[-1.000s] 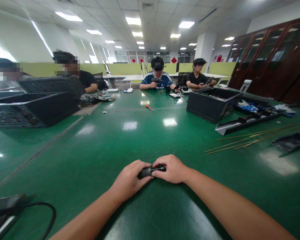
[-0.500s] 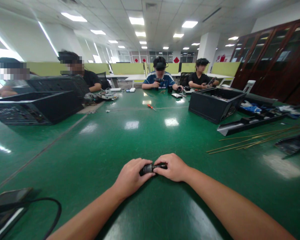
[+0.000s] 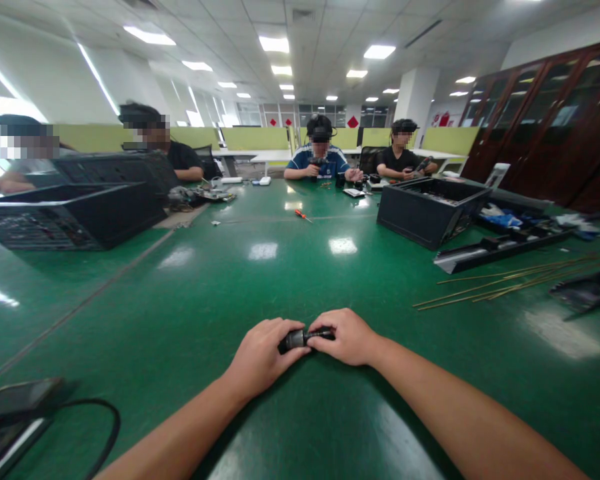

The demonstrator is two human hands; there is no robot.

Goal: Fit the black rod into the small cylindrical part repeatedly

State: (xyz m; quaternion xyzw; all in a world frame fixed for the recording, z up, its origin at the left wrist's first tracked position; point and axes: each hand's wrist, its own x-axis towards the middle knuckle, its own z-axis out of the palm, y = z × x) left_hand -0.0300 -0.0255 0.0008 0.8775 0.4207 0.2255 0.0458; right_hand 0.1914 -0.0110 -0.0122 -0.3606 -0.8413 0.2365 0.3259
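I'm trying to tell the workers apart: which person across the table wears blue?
The person straight ahead at the far end, in a blue-and-white shirt; the neighbour to the right and the worker on the left both wear black.

Open-plan office: partitions (image 3: 253, 137), ceiling lights (image 3: 273, 43)

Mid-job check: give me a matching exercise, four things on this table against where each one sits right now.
Things:
1. small dark part
2. red-handled screwdriver
3. thin rods
4. black cable

Places:
A. near left corner of the green table
B. far middle, lying alone
C. gripped between left hand and right hand
D. right side, fanned out

Pairs: 1-C, 2-B, 3-D, 4-A
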